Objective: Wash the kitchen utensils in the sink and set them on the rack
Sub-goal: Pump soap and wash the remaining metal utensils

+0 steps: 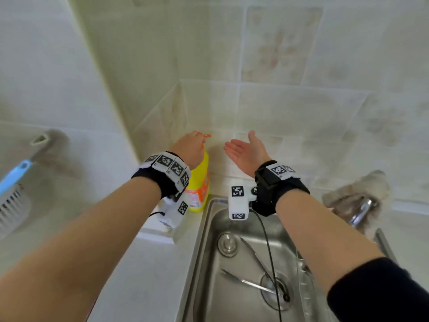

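Left hand (189, 147) curled over orange pump atop yellow soap bottle (200, 180), gripping it. Right hand (246, 152) palm up, fingers straight, holding nothing, just beside spout. Metal utensils (248, 281) lay in sink (206, 228) near drain. Faucet (362, 211) at right.

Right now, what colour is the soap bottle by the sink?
Yellow, with an orange label and pump; the bottle shows in the head view.

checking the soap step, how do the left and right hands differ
The left hand is palm down, fingers curled over the orange pump of the yellow bottle; the right hand is palm up, fingers straight, holding nothing. The left hand touches the bottle; the right hand is apart from it. Both wear black wristbands.
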